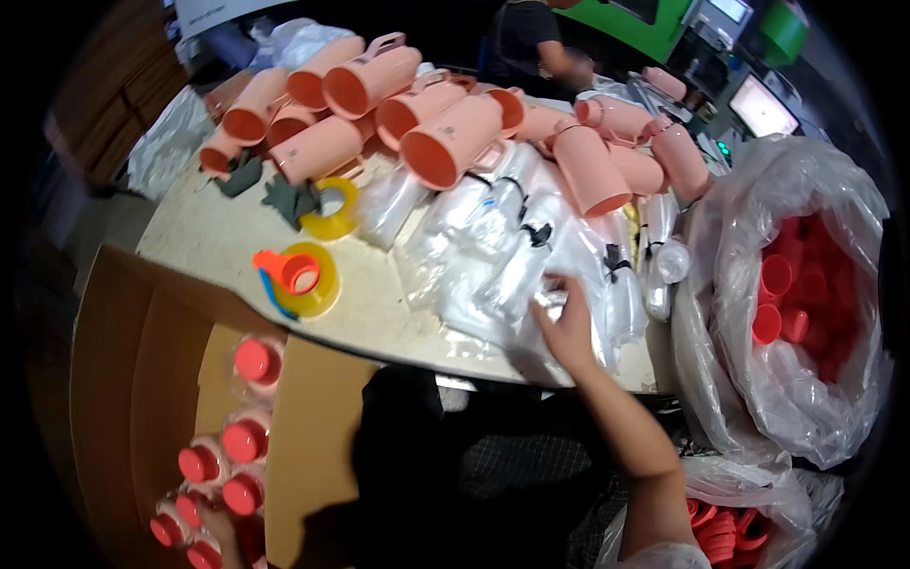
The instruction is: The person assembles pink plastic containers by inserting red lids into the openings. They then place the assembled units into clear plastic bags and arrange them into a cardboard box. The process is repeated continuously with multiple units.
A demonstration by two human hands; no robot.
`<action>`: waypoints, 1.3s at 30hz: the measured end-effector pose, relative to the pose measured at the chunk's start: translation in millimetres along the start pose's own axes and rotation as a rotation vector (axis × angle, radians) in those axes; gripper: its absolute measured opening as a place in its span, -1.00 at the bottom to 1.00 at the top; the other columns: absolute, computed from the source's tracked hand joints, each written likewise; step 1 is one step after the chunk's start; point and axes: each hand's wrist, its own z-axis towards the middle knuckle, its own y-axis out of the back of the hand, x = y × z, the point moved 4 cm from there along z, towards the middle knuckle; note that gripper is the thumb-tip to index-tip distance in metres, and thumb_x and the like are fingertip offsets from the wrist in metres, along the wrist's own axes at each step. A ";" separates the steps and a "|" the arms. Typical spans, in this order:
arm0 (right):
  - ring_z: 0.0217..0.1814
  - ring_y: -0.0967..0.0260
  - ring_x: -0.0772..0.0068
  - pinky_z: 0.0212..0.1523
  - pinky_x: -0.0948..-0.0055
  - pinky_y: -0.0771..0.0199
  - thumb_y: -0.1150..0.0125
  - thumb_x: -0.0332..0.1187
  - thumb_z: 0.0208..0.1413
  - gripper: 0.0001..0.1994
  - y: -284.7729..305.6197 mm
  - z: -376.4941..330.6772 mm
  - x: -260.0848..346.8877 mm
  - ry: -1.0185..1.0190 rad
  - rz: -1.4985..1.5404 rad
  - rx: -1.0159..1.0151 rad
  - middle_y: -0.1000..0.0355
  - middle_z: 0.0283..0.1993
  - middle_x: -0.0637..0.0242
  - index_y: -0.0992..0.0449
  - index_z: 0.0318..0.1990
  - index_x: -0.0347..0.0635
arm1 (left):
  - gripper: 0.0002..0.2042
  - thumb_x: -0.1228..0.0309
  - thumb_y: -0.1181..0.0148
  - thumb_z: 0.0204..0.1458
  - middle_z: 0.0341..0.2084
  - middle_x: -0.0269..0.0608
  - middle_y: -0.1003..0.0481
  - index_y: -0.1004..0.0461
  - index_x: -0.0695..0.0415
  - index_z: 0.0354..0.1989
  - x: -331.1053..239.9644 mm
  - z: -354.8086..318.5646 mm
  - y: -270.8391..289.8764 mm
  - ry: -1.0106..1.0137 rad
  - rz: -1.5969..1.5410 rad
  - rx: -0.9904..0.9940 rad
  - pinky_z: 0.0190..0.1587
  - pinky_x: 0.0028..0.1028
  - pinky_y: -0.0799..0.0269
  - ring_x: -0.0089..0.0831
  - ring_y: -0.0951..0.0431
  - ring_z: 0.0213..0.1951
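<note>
At the lower left, my left hand [220, 527] reaches into a cardboard box, its fingers closed about a pink jug with a red cap [191, 509]; part of the hand is hidden. Other red-capped pink jugs [245, 440] stand around it, seemingly in clear wrapping. My right hand [569, 330] is over the clear plastic bags [507, 270] on the table, thumb and forefinger apart, with shiny plastic showing between them. Black ties bind several of the bag bundles. Beyond the bags lie pink jug bodies [455, 140], many with open ends toward me.
The cardboard box [318, 455] stands against the table's near edge. Yellow tape rolls [329, 211], an orange tape dispenser [284, 272] and dark gloves [284, 199] lie on the table [194, 242]. Right, a large plastic sack [716, 313] holds red cups. Another person [521, 43] is behind the table.
</note>
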 end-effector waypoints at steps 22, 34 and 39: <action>-0.02 -0.47 0.25 0.01 0.25 -0.47 0.03 -0.11 0.23 -0.61 51.4 -90.7 -6.7 -0.121 0.009 0.459 -0.51 -0.08 0.13 -0.52 -0.13 -0.31 | -0.61 0.36 -0.11 0.23 0.11 0.04 -0.41 -0.36 0.24 0.19 -514.9 -208.5 -294.5 -0.783 -0.804 0.944 0.28 -0.30 -0.21 -0.17 -0.37 0.19; -0.03 -0.54 -0.03 -0.10 0.06 -0.59 -0.48 -0.04 -0.10 -0.06 434.6 -77.3 -199.3 -0.397 -1.346 -0.403 -0.39 0.20 -0.10 -0.15 0.37 -0.34 | -0.59 0.05 -0.17 0.26 -0.36 -0.29 -0.52 -0.54 0.24 -0.17 -411.2 -210.8 -166.8 -0.601 -0.369 1.301 -0.09 -0.45 -0.36 -0.58 -0.41 -0.19; -0.01 -0.50 -0.13 -0.06 0.02 -0.56 -0.36 -0.23 0.00 -0.31 429.5 -76.8 -195.6 -0.388 -0.818 -0.706 -0.44 0.10 -0.14 -0.29 0.28 -0.32 | -0.73 0.19 -0.26 0.22 -0.36 -0.42 -0.51 -0.57 0.16 -0.16 -389.8 -221.6 -169.1 -0.315 -0.532 1.178 -0.10 -0.54 -0.36 -0.68 -0.41 -0.23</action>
